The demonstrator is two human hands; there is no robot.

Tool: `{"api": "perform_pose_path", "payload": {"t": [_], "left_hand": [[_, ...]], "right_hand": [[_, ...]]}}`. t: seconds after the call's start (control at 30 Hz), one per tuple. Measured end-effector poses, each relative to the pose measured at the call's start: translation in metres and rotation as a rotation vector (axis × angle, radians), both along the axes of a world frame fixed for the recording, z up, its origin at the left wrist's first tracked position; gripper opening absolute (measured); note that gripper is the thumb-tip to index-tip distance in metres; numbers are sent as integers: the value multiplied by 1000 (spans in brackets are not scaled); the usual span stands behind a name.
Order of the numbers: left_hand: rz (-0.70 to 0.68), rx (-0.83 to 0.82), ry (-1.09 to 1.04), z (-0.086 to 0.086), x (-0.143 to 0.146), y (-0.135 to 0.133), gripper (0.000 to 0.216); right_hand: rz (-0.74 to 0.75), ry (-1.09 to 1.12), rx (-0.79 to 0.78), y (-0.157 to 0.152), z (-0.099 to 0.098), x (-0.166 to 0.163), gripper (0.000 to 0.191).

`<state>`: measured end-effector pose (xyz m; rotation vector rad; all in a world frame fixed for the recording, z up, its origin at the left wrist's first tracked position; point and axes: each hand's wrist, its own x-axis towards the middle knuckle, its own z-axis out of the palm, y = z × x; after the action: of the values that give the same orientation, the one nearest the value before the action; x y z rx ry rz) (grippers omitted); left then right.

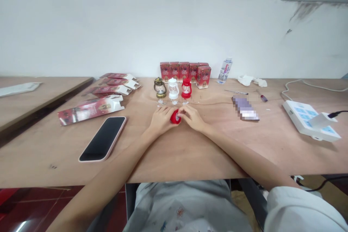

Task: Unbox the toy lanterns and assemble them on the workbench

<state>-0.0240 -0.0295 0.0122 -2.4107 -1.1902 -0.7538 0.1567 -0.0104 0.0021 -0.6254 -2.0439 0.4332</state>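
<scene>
Gripping a red lantern piece [174, 117] over the bench [187, 159], the left hand [163, 119] curls around it while the right hand [192, 117] pinches its edge. The pale round end faces four o'clock; long axis unclear. Upright red cartons [184, 73], contents hidden, stand at twelve; open-flapped cartons [108, 90] lie at ten.

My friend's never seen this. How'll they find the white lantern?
On the wooden table, look past the left hand and right hand to the row of red boxes at the back. In front stand a bronze-coloured lantern, the white lantern and a red lantern. Yours is the middle one, the only one with a white frame.
</scene>
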Motion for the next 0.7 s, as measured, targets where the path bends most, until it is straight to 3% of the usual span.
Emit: {"api": "perform_pose_path", "payload": {"t": [0.27, 0.5, 0.6, 0.7], "left_hand": [[-8, -18, 10, 0, 0, 1, 31], [-3, -19, -70, 2, 2, 1, 38], [20, 0, -130, 2, 1, 1, 41], [32, 8, -170, 1, 1, 1, 42]], "right_hand": [[46, -67, 22, 3, -1, 3, 21], [-70, 20, 34, 3, -8, -3, 22], [-191, 116, -12, 16, -11, 5, 20], [-475, 81, -117, 41, -14, 21, 14]]}}
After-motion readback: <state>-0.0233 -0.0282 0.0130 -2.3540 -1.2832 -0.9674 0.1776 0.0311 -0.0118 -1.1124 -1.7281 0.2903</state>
